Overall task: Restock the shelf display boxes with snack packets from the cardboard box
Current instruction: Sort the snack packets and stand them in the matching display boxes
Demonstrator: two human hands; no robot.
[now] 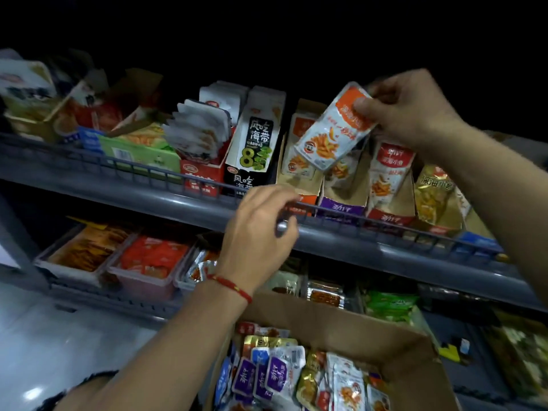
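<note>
My right hand pinches an orange-and-white snack packet by its top edge, holding it tilted above the orange display box on the upper shelf. My left hand, with a red string on its wrist, hovers in front of the shelf rail with fingers loosely curled and nothing in them. The open cardboard box sits below, at the bottom of the view, filled with several purple, gold and white packets.
The upper shelf also carries a purple display box, a red one, a gold-packet box and a black seaweed carton. Trays of red and orange snacks line the lower shelf. Pale floor lies at the left.
</note>
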